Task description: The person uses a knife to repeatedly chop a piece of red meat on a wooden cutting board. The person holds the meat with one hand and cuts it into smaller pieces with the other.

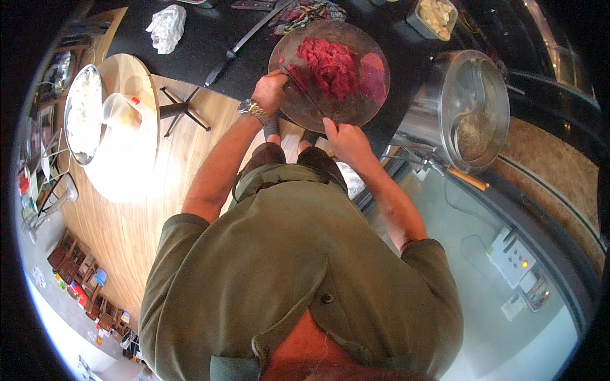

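A round wooden chopping board (345, 114) lies at the counter's near edge in front of me. On it sits a mound of minced red meat (331, 66), with a flat slab of meat (373, 78) at its right. A dark knife blade (305, 93) spans the near left part of the board, seen nearly edge-on. My right hand (350, 140) grips its near end, the thumb lying along it. At the far end, my left hand (270, 90), with a metal watch at the wrist, closes on the blade's end; its fingertips are partly hidden.
Left on the black counter (200, 33) lie a long steel tool with a black handle (231, 54), a patterned cloth (310, 13) and a crumpled white bundle (167, 28). A divided metal pot (450, 109) stands right. A round table (152, 100) holds a tray of white food (85, 114).
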`<action>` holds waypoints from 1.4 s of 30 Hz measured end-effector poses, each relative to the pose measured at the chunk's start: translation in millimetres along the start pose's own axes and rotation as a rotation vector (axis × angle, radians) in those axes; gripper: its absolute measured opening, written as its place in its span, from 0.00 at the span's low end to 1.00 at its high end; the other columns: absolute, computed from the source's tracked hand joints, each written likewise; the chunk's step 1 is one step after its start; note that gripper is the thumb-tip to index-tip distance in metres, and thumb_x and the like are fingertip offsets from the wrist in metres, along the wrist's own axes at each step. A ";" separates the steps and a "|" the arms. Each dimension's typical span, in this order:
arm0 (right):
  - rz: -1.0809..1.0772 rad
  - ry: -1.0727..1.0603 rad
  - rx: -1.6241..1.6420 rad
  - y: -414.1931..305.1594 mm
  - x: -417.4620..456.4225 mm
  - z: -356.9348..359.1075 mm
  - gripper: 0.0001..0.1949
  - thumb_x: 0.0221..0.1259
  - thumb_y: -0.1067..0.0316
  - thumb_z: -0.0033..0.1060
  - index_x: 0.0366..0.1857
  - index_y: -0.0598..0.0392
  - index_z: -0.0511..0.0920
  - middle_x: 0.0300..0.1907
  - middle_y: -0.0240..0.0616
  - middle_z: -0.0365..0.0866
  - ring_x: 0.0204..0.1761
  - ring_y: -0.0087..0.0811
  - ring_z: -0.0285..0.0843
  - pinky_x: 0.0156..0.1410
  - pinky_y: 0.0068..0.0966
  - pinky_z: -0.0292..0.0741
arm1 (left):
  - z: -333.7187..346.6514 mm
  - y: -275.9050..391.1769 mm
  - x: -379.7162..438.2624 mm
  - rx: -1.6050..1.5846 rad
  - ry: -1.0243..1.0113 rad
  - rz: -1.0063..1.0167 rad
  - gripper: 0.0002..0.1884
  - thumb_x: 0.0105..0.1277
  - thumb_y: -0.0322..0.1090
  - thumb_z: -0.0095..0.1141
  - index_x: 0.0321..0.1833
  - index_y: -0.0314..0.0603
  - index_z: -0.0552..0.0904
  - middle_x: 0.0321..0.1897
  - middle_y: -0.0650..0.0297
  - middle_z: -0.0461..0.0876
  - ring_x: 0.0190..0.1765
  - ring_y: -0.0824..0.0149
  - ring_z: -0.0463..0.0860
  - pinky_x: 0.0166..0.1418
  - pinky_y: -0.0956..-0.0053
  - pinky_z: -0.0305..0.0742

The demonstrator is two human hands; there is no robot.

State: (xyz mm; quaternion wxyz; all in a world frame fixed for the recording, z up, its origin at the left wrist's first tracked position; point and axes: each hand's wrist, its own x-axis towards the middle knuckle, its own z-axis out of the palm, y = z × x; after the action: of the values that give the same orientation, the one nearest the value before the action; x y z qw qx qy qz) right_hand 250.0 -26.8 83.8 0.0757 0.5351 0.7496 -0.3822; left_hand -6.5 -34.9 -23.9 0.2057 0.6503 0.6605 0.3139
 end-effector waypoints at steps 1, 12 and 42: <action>-0.007 -0.002 -0.028 -6.3 5.4 0.9 0.35 0.75 0.40 0.39 0.30 0.67 0.85 0.33 0.68 0.83 0.41 0.65 0.84 0.53 0.53 0.79 | -1.5 0.3 1.5 -0.009 -0.006 -0.019 0.08 0.51 0.21 0.54 0.33 0.38 0.82 0.33 0.49 0.81 0.41 0.43 0.84 0.45 0.53 0.80; 0.079 0.062 -0.083 -10.3 5.7 13.2 0.36 0.75 0.38 0.38 0.31 0.67 0.85 0.33 0.66 0.84 0.39 0.65 0.85 0.52 0.53 0.80 | 5.1 -5.7 -3.4 -0.013 0.023 -0.047 0.10 0.50 0.21 0.54 0.35 0.39 0.83 0.33 0.49 0.81 0.41 0.43 0.84 0.44 0.53 0.80; -0.081 0.167 0.136 -24.4 87.1 19.6 0.35 0.76 0.39 0.39 0.31 0.66 0.85 0.34 0.68 0.82 0.44 0.66 0.83 0.54 0.53 0.77 | -0.6 3.0 0.8 0.015 0.000 -0.044 0.12 0.54 0.23 0.59 0.41 0.43 0.86 0.37 0.53 0.84 0.43 0.46 0.85 0.47 0.56 0.82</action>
State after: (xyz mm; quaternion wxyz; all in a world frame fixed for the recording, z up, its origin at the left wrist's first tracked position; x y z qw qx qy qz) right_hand 187.1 22.0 36.7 -0.0388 0.5383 0.7466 -0.3890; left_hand -4.7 -34.4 -21.3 0.2076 0.6370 0.6772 0.3042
